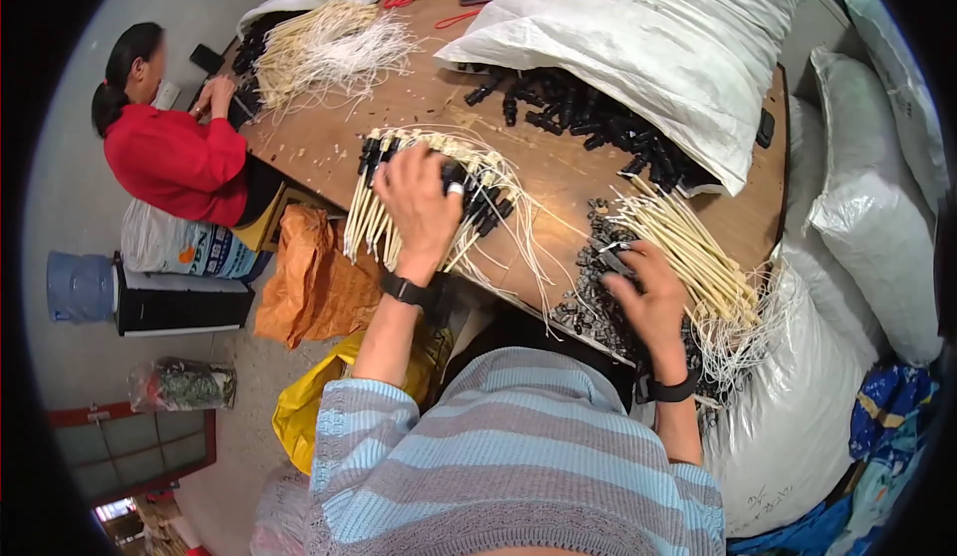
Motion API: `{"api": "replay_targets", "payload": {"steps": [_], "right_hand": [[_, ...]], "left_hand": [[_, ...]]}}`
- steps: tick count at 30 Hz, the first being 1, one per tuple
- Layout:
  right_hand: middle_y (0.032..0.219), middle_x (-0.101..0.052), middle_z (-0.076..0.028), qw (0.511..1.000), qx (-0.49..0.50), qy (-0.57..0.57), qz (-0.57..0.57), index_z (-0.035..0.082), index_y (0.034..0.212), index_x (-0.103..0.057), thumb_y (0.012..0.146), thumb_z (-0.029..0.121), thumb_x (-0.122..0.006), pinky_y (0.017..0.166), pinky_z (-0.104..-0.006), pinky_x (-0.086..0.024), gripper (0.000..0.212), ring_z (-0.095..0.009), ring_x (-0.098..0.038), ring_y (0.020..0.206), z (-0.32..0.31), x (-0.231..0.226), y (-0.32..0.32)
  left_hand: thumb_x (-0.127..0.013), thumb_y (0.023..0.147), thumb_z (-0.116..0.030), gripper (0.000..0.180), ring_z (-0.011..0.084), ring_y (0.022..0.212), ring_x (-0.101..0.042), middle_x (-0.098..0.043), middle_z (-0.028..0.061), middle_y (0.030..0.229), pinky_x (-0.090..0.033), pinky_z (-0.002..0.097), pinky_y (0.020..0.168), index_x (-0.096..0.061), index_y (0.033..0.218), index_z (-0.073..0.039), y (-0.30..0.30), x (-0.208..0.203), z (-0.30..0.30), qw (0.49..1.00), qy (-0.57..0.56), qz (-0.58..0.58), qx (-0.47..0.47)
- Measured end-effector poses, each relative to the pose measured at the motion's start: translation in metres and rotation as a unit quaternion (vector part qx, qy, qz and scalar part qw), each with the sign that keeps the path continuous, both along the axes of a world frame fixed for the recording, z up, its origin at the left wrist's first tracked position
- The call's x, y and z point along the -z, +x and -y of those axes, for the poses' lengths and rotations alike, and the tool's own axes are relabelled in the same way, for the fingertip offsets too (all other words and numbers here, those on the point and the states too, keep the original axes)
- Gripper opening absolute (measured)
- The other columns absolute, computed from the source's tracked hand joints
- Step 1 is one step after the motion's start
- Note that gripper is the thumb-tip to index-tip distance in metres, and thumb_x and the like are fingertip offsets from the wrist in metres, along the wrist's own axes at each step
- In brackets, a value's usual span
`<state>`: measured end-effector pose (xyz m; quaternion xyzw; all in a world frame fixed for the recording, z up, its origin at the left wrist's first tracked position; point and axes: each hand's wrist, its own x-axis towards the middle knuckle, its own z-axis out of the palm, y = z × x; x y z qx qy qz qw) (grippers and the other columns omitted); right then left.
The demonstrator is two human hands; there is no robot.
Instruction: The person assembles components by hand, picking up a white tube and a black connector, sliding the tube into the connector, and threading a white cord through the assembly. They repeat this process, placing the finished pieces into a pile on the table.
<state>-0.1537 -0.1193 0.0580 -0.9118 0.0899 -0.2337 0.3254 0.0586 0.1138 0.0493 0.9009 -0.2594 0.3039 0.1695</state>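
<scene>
My left hand [424, 202] rests on a fanned bundle of cream cables with black plug ends [469, 197] lying on the wooden table [568, 172], fingers curled over the black ends. My right hand [653, 297] pinches a small black part at the edge of a heap of small black pieces [593, 287]. Beside it lies another sheaf of cream cables [698, 257] with loose white wire tails hanging over the table edge.
A big white sack [648, 38] spills black plugs [578, 118] onto the table. A person in red [174, 157] sits at the far left by another cable pile [324, 48]. White sacks [877, 207] stand right; orange [314, 282] and yellow [299, 407] bags lie below.
</scene>
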Motion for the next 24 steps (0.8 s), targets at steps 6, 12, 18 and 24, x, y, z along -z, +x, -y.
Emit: {"api": "replay_targets", "payload": {"steps": [6, 12, 18, 24], "right_hand": [[0.104, -0.068, -0.014, 0.993, 0.006, 0.026, -0.112, 0.004, 0.104, -0.068, 0.08, 0.022, -0.074, 0.075, -0.0382, -0.053, 0.031, -0.034, -0.066, 0.089, 0.003, 0.031, -0.017], [0.084, -0.066, -0.013, 0.993, 0.075, -0.011, -0.095, 0.002, 0.1, -0.068, 0.08, 0.016, -0.073, 0.067, -0.0369, -0.05, 0.025, -0.03, -0.064, 0.076, 0.025, 0.031, -0.044], [0.082, -0.067, -0.013, 0.987, 0.108, 0.048, -0.106, 0.002, 0.1, -0.069, 0.081, 0.015, -0.072, 0.066, -0.0357, -0.05, 0.023, -0.03, -0.065, 0.074, 0.025, 0.03, -0.064], [0.085, -0.068, -0.014, 0.987, 0.129, 0.02, -0.098, 0.002, 0.101, -0.069, 0.081, 0.014, -0.072, 0.067, -0.0343, -0.051, 0.023, -0.029, -0.067, 0.076, 0.048, 0.04, -0.067]], "left_hand": [[-0.065, 0.07, -0.003, 0.047, 0.0339, 0.12, -0.05, -0.058, 0.0165, 0.123, -0.04, 0.0455, 0.101, -0.06, 0.116, -0.006, -0.013, 0.017, 0.083, 0.934, -0.081, -0.21, 0.278], [-0.067, 0.074, -0.014, 0.052, 0.0406, 0.131, -0.035, -0.045, 0.02, 0.138, -0.028, 0.0538, 0.107, -0.058, 0.126, -0.015, 0.041, 0.046, 0.204, 0.925, -0.04, -0.243, 0.288], [-0.074, 0.07, -0.013, 0.066, 0.04, 0.134, -0.03, -0.043, 0.0139, 0.141, -0.025, 0.0649, 0.102, -0.053, 0.131, -0.028, 0.047, 0.07, 0.204, 0.92, 0.157, -0.249, 0.261], [-0.072, 0.065, -0.008, 0.074, 0.0384, 0.135, -0.033, -0.043, 0.0118, 0.142, -0.03, 0.0533, 0.107, -0.052, 0.134, -0.024, 0.029, 0.064, 0.152, 0.885, 0.089, -0.284, 0.358]]}}
